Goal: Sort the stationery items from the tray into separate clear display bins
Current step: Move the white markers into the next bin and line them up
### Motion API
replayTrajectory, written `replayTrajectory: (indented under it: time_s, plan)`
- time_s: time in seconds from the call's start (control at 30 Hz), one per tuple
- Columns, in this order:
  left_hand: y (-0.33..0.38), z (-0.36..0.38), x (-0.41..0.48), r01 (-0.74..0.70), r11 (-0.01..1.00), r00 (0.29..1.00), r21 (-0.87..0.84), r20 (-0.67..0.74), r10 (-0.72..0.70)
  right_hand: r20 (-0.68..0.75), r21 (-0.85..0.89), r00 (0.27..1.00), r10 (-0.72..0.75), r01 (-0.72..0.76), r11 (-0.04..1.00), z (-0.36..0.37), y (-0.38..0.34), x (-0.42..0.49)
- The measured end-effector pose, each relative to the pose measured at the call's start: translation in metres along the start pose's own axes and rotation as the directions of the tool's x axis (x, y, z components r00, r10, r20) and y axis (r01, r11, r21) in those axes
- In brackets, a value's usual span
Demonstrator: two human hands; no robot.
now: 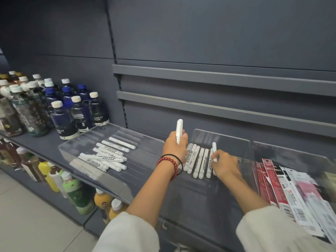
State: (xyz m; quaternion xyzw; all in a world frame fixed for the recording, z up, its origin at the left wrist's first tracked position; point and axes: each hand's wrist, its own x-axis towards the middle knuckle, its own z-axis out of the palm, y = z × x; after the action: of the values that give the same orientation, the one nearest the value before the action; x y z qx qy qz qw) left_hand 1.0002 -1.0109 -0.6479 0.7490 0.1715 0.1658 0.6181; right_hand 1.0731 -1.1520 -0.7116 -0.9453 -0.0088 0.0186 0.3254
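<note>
A: Which step is this?

B: I judge it is the filling of the marker bin (233, 143). The left hand (175, 147) clasps a few white markers (179, 130) upright, over the left end of the bin. The right hand (226, 165) pinches one marker (214, 151) with curled fingers, at the right end of the row (197, 161) that lies side by side on the bin floor.

A: And the tray?

B: The tray (143, 150) is on the left. A loose pile (107, 157) of the same markers lies in it, some crossing each other, well apart from both hands.

A: So the task is not finished.

B: No. I think roughly half of the markers are sorted. Packets (283, 184) lie on the right, in the next bin as far as I can tell.

A: What does the next move need?

B: Probably to lay the pinched marker flat, parallel to the row and touching it. After that, one marker must pass from the left hand to the right. The upright ones may slip if that grip loosens.
</note>
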Motion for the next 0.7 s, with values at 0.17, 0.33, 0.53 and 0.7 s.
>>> replayTrajectory:
  time_s: [0.17, 0.33, 0.53, 0.7]
  plan:
    - [0.000, 0.005, 0.001, 0.024, 0.996, 1.000, -0.083, -0.016, -0.025, 0.047, -0.049, 0.998, 0.041, -0.039, 0.998, 0.004, 0.008, 0.001]
    - [0.006, 0.012, 0.000, 0.137, 0.974, 0.990, -0.178, -0.018, -0.143, 0.118, -0.088, 0.992, -0.042, 0.053, 0.995, 0.002, 0.013, 0.000]
    - [0.006, 0.013, -0.004, 0.018, 0.959, 0.994, -0.282, -0.098, -0.047, -0.008, 0.235, 0.953, -0.303, 0.296, 0.926, -0.036, -0.017, -0.019]
    - [0.008, 0.012, -0.002, -0.084, 0.984, 0.984, -0.156, -0.168, 0.057, 0.089, 0.476, 0.898, -0.430, 0.341, 0.811, -0.046, -0.050, -0.044]
